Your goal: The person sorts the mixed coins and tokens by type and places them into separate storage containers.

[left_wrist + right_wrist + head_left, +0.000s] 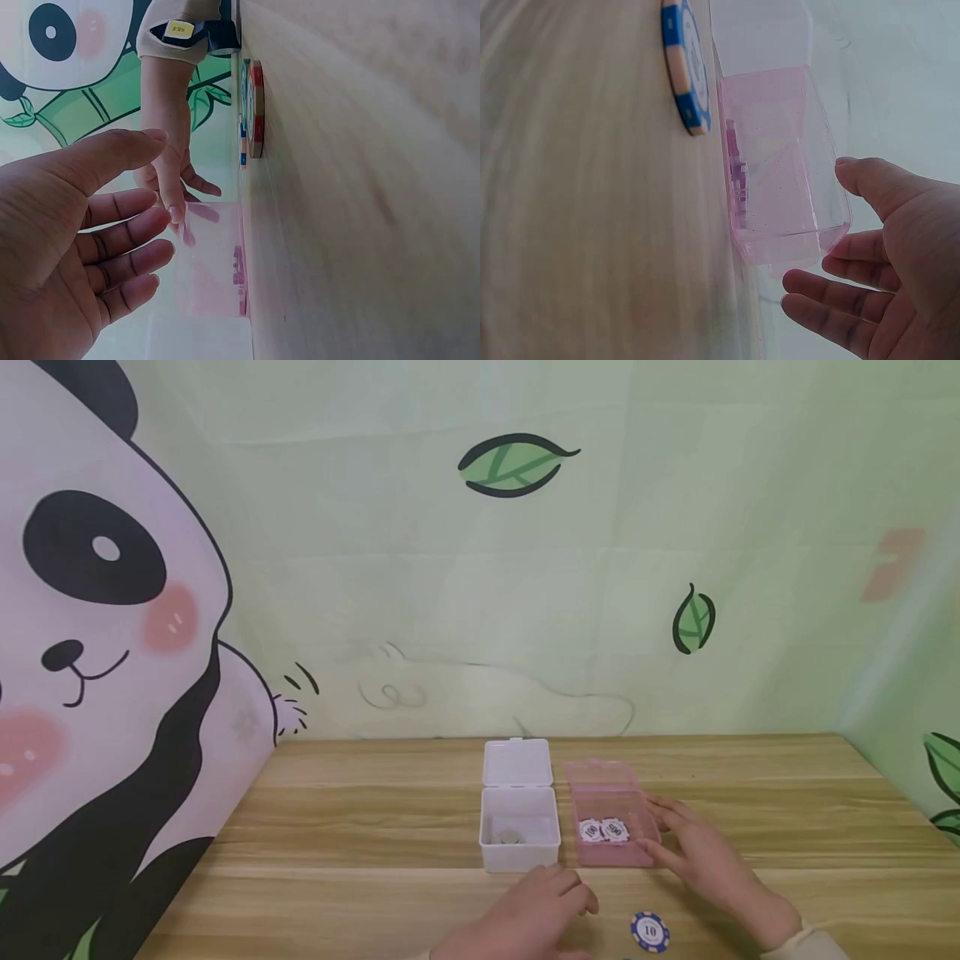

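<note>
My right hand (701, 856) is at the right side of a clear pink box (613, 852), its thumb and fingers spread and touching the wall. Two white chips (603, 831), marked 100 and 500, lie inside that box, whose lid is raised. In the right wrist view, the thumb (859, 169) meets the box's rim. My left hand (525, 914) hovers in front of a white box (520, 857), holding nothing, its fingers loosely bent. A blue-and-white poker chip (650, 932) marked 10 lies on the table between my hands.
The white box, lid open, stands left of the pink one and holds a pale round piece (510, 836). In the left wrist view, a red-edged chip (256, 109) lies on the wooden table (337, 827). A printed panda curtain (375, 568) closes off the back.
</note>
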The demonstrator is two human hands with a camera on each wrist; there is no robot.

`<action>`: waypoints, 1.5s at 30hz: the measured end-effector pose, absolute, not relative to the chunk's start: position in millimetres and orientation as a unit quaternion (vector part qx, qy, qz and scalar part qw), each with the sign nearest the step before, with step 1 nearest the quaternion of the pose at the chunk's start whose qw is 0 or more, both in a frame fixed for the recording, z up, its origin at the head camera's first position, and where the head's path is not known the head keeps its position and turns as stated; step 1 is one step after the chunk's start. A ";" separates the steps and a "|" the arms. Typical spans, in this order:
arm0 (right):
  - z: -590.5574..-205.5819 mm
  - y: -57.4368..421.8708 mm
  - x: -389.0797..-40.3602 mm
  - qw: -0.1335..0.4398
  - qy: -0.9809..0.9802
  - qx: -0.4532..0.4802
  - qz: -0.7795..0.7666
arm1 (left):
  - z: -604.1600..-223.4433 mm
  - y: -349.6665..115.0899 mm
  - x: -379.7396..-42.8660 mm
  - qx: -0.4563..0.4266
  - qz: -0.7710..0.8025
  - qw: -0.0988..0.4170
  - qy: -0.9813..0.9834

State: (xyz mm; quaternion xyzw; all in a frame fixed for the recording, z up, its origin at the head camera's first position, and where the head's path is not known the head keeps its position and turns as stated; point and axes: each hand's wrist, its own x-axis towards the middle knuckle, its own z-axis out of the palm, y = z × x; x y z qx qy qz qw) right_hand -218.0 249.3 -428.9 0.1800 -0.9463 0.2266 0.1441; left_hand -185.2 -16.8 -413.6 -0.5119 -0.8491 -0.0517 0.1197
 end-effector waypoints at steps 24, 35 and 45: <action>-430.3 248.9 -217.8 0.147 -0.949 0.173 0.219 | -432.4 -14.2 -182.9 -0.563 -0.058 0.054 -0.823; -431.1 249.2 -218.0 0.149 -0.948 0.177 0.219 | -444.0 -12.6 -180.6 -0.571 0.004 0.124 -0.812; -428.9 249.0 -217.0 0.146 -0.948 0.177 0.219 | -448.8 -11.1 -179.9 -0.568 0.020 0.113 -0.815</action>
